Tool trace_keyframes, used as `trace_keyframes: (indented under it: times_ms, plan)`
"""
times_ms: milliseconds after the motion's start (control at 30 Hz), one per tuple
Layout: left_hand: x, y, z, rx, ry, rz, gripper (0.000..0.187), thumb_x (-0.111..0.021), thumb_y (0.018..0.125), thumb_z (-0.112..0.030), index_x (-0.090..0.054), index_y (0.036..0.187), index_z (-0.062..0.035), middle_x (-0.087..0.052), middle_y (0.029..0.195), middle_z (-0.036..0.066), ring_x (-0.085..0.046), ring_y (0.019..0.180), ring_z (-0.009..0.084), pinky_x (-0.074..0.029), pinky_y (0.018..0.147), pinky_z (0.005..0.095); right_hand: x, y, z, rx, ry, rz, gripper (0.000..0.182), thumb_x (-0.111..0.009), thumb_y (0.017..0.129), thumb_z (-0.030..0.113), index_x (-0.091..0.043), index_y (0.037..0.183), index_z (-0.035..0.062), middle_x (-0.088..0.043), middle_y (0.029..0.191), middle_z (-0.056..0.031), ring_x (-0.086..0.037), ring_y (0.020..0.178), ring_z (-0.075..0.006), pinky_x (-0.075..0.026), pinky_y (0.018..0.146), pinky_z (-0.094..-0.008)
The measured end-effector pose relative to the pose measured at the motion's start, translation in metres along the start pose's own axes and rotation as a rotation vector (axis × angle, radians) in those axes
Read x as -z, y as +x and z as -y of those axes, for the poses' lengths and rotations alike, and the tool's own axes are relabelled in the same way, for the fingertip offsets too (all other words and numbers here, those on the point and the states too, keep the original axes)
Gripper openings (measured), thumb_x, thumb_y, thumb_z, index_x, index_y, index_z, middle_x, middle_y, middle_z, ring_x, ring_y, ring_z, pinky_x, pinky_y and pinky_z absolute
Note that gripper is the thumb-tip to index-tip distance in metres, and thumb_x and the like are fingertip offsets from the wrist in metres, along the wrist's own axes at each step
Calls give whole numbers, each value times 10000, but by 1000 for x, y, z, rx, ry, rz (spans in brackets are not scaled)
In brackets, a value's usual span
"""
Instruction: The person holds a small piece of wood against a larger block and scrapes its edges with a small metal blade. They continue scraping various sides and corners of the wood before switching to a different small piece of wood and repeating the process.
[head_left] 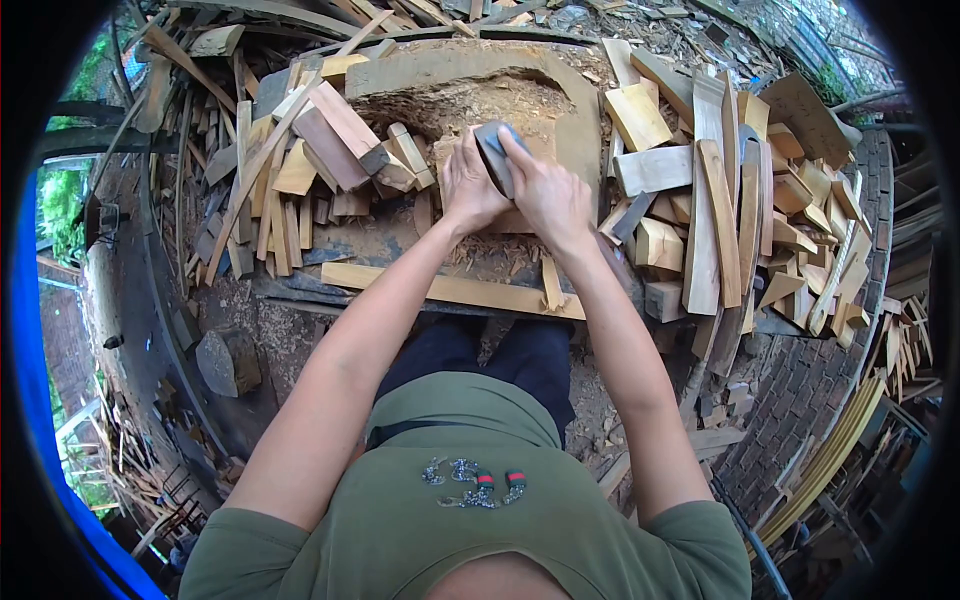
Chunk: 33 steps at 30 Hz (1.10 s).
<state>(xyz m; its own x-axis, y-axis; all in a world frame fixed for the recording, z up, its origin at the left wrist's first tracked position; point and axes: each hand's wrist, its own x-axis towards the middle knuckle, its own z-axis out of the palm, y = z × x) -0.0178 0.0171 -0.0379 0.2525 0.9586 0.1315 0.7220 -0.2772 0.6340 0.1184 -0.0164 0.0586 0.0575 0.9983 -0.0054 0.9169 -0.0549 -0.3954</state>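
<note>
Both of my hands meet over the middle of the worktable, around a dark grey, smooth-looking piece with a rounded top end [493, 148]. I cannot make out exactly what it is. My left hand [472, 187] is closed on its left side. From the right, my right hand [553, 200] grips the same piece, with a finger laid along its upper face. The piece is tilted, and its lower end is partly hidden by my hands. Behind it lies a thick, worn wooden slab [575, 130] with a rough hollow, and wood chips lie around.
Offcuts pile up on the left, among them a long pinkish block [335, 135]. More blocks and long strips [705, 200] crowd the right. A flat wooden strip [450, 291] lies along the table's near edge. A cut log [228, 362] stands on the ground at left.
</note>
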Motion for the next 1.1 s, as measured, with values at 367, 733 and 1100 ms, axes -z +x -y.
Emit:
trace_keyframes:
  times_ms: [367,733,1100]
  plan:
    - [9,-1,-9,27,-58,19,1350,-866,502,-452,-66,1494,-4,-348,1408,216,-343,1357,379,-190,1143,514,19,-12,-2,-39,-54,78,386,-498,981,341,-542,1364,352,-678,782,-204,-672,695,-393,-536,606,-496]
    - [22,4,9,-105,-1,146,1412,-907,490,-493,-56,1499,9,-340,1402,235,-349,1345,411,-256,1127,515,23,-82,-37,-214,431,123,397,-458,1002,305,-519,1393,270,-662,1064,-248,-637,954,-446,-504,835,-520]
    - [18,7,16,-112,-61,149,1436,-920,457,-405,-29,1519,-28,-332,1436,201,-327,1374,382,-215,1132,498,4,-76,-14,-335,681,211,410,-424,1020,231,-507,1404,113,-567,1346,-203,-527,1263,-372,-415,1045,-385]
